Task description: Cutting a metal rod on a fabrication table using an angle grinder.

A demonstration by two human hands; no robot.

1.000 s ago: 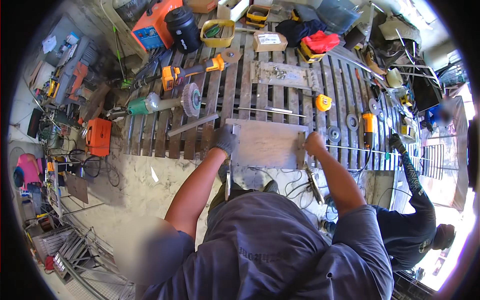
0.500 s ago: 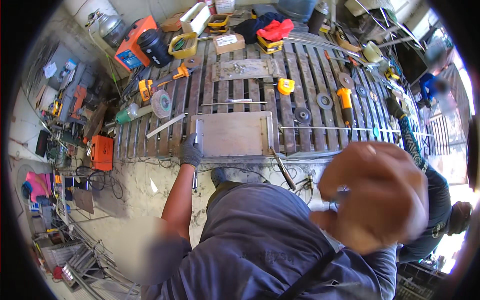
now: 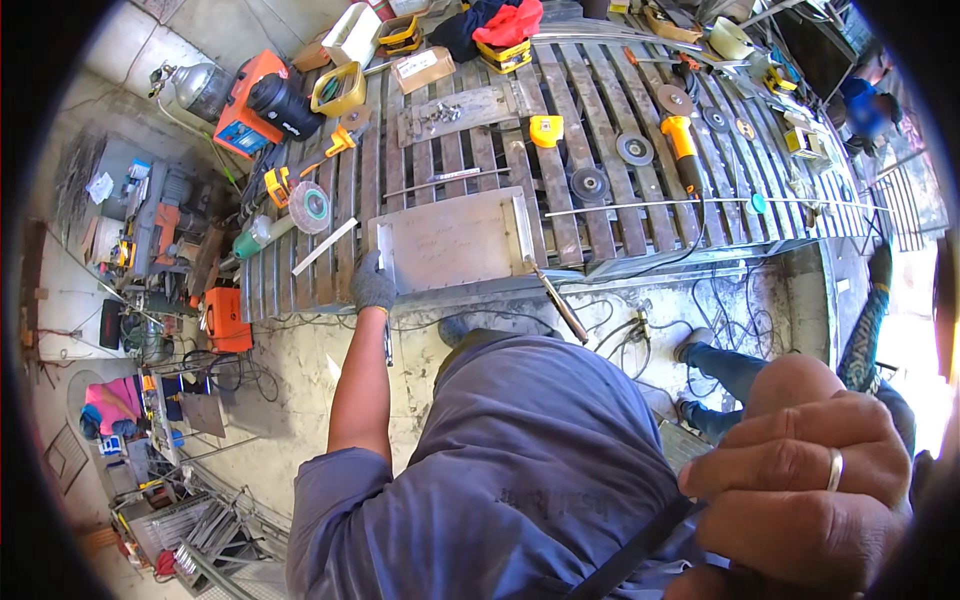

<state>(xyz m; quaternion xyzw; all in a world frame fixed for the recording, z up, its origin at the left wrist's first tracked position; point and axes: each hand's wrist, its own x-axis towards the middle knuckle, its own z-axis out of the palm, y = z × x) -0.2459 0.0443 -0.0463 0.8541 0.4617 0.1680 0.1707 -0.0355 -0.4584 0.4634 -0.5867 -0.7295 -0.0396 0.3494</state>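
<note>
A rectangular metal tray [image 3: 455,240] with raised side edges lies at the near edge of a slatted metal workbench [image 3: 600,110]. My left hand [image 3: 372,285], in a grey glove, grips the tray's left edge with the arm stretched out. My right hand [image 3: 800,490] is bare, wears a ring and is raised close to the camera at the lower right. Its fingers are curled together and nothing shows in them. It is far from the tray.
On the bench lie a yellow angle grinder [image 3: 683,140], a yellow tape measure [image 3: 546,130], grinding discs [image 3: 588,183], a long thin rod [image 3: 700,203] and a green grinder with a flap wheel [image 3: 295,215]. An orange welder [image 3: 245,100] stands far left. Another person's legs [image 3: 730,365] are on the right.
My right hand left the tray's right edge and rose close to the camera, then drifted lower right. My left hand keeps its grip on the tray's left edge.
</note>
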